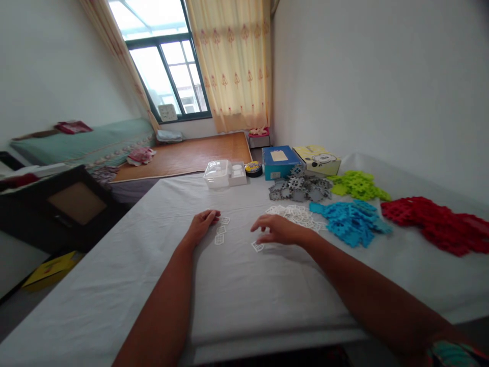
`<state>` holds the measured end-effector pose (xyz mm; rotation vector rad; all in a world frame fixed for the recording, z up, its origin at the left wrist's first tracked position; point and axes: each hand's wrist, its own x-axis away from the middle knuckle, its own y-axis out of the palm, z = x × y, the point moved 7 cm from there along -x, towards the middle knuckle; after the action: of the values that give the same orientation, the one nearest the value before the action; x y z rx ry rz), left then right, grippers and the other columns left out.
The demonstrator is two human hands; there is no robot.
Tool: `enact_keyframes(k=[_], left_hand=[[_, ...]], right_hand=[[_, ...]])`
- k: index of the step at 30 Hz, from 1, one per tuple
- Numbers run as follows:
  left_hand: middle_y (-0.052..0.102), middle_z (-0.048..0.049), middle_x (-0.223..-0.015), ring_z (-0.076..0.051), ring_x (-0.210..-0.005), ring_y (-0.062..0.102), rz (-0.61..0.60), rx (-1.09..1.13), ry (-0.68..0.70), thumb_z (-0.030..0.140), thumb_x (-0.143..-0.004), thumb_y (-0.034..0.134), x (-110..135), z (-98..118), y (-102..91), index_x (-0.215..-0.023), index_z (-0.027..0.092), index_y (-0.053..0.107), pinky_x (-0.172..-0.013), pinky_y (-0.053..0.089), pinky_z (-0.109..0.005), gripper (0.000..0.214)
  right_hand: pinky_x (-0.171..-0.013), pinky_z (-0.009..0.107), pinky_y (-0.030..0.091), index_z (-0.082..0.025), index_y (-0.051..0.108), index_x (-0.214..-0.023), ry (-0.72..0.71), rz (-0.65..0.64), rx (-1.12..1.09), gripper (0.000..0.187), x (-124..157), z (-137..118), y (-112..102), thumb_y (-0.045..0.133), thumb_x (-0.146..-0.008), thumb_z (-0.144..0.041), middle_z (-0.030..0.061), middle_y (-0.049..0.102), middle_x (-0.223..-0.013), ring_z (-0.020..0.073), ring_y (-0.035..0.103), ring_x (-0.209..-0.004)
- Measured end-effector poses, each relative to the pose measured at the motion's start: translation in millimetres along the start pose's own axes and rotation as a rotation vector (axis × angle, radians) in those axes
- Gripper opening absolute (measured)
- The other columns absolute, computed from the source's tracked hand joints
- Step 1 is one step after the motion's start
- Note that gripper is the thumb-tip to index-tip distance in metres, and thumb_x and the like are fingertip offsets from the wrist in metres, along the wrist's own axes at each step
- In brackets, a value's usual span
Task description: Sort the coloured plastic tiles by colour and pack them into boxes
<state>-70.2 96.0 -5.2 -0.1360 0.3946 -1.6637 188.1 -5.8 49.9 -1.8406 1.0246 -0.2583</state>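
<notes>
Grip, left hand [202,223]: palm down on the white cloth-covered tabletop [229,298], fingertips curled under; whether anything is pinched beneath them cannot be told.

Grip, right hand [277,230]: palm down, fingers loosely spread and wide, holding nothing visible.

Item 1. Three small white openwork square tiles [220,230], lying flat in a short column just beside the left fingertips; the uppermost is touching or nearly touching them.

Item 2. Single white openwork square tile [257,246], flat on the tabletop directly under the right fingers, near the front of the hand.

Item 3. Loose heap of white openwork tiles [300,214], just beyond the right hand.

Item 4. Heap of blue plastic interlocking pieces [349,220], to the right of the white heap and touching it.

Item 5. Heap of grey plastic interlocking pieces [300,188], behind the white heap.

Item 6. Heap of lime-green plastic pieces [358,184], right of the grey.

Item 7. Heap of red plastic pieces [435,224], furthest right, near the wall.

Item 8. Blue cardboard box [278,162] and pale yellow cardboard box [319,159], side by side at the far edge.

Item 9. Clear plastic lidded container [223,174], with a round black-and-yellow tin [253,168] just beside it, left of the blue box.

Item 10. Bed with woven bamboo mat [183,155] beyond the tabletop, beneath a dark-framed window [168,76] and yellow patterned curtain [233,61].
</notes>
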Motion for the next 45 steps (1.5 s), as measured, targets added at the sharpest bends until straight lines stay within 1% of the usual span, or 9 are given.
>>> enact_keyframes(k=[5, 9, 12, 18, 22, 25, 29, 38, 45], left_hand=[[0.074, -0.0085, -0.095, -0.02, -0.082, 0.067, -0.007, -0.001, 0.003, 0.062, -0.074, 0.062, 1, 2, -0.7, -0.092, 0.016, 0.073, -0.079, 0.055, -0.034, 0.05], [0.074, -0.0078, -0.093, -0.019, -0.082, 0.067, -0.008, -0.014, -0.014, 0.061, -0.074, 0.063, 2, 5, -0.7, -0.091, 0.017, 0.073, -0.079, 0.054, -0.033, 0.048], [0.073, -0.0082, -0.095, -0.02, -0.083, 0.067, -0.013, -0.012, -0.016, 0.061, -0.074, 0.062, 2, 3, 0.4, -0.092, 0.016, 0.073, -0.079, 0.054, -0.033, 0.049], [0.072, -0.0091, -0.097, -0.02, -0.083, 0.066, 0.009, -0.103, 0.035, 0.059, -0.08, 0.053, 1, 6, -1.2, -0.095, 0.015, 0.07, -0.071, 0.054, -0.03, 0.049], [0.073, -0.0069, -0.089, -0.021, -0.081, 0.066, 0.034, -0.426, 0.155, 0.051, -0.083, 0.049, 6, 25, 3.8, -0.09, 0.019, 0.072, -0.071, 0.052, -0.031, 0.04], [0.073, -0.0069, -0.089, -0.02, -0.079, 0.065, -0.094, -0.468, 0.237, 0.047, -0.082, 0.053, 13, 42, 29.4, -0.089, 0.021, 0.074, -0.07, 0.052, -0.03, 0.034], [0.073, -0.0095, -0.092, -0.018, -0.068, 0.066, -0.365, -0.141, 0.141, 0.053, -0.083, 0.053, 23, 52, 67.5, -0.101, 0.018, 0.071, -0.053, 0.051, -0.027, 0.044], [0.072, -0.0109, -0.09, -0.017, -0.066, 0.064, 0.051, -0.085, 0.095, 0.061, -0.078, 0.056, 8, 34, 13.1, -0.096, 0.014, 0.069, -0.048, 0.047, -0.024, 0.053], [0.072, -0.0105, -0.09, -0.018, -0.07, 0.065, 0.07, -0.117, 0.097, 0.062, -0.078, 0.054, 4, 28, 10.2, -0.097, 0.014, 0.069, -0.049, 0.047, -0.023, 0.054]], right_hand=[[-0.077, 0.027, 0.043, -0.017, 0.07, -0.101, -0.047, -0.137, 0.091, 0.03, -2, -18, 37, 0.076, -0.074, -0.028, 0.0083, 0.066, -0.098, 0.0204, 0.059, -0.09], [-0.067, 0.022, 0.039, -0.017, 0.067, -0.1, 0.051, -0.101, 0.027, 0.038, -4, -9, 34, 0.081, -0.066, -0.025, 0.0022, 0.064, -0.087, 0.0149, 0.057, -0.077], [-0.059, 0.02, 0.034, -0.019, 0.069, -0.087, 0.083, -0.092, -0.032, 0.016, -2, -3, 22, 0.074, -0.076, -0.029, -0.0021, 0.063, -0.074, 0.0106, 0.054, -0.065], [-0.071, 0.026, 0.041, -0.018, 0.07, -0.097, 0.334, 0.319, 0.289, 0.02, 13, 36, -42, 0.061, -0.088, -0.034, 0.0082, 0.068, -0.097, 0.0175, 0.06, -0.084], [-0.077, 0.026, 0.044, -0.019, 0.065, -0.109, 0.3, 0.427, 0.237, 0.023, 12, 40, -46, 0.057, -0.09, -0.03, 0.0076, 0.065, -0.11, 0.0137, 0.062, -0.079], [-0.075, 0.026, 0.045, -0.019, 0.066, -0.104, 0.262, 0.394, 0.167, 0.019, 8, 34, -33, 0.055, -0.09, -0.024, 0.0055, 0.066, -0.106, 0.0124, 0.062, -0.076], [-0.074, 0.027, 0.046, -0.019, 0.068, -0.1, 0.205, 0.389, 0.087, 0.018, 3, 22, -21, 0.053, -0.09, -0.019, 0.0053, 0.068, -0.098, 0.0136, 0.062, -0.075], [-0.09, 0.036, 0.045, -0.017, 0.066, -0.113, -0.086, -0.026, 0.235, 0.029, -16, -14, 41, 0.064, -0.085, -0.018, 0.0108, 0.068, -0.104, 0.022, 0.055, -0.1], [-0.074, 0.025, 0.045, -0.016, 0.068, -0.098, 0.034, 0.031, 0.047, 0.022, -10, -11, 25, 0.07, -0.077, -0.013, 0.0058, 0.062, -0.092, 0.0143, 0.058, -0.079]])
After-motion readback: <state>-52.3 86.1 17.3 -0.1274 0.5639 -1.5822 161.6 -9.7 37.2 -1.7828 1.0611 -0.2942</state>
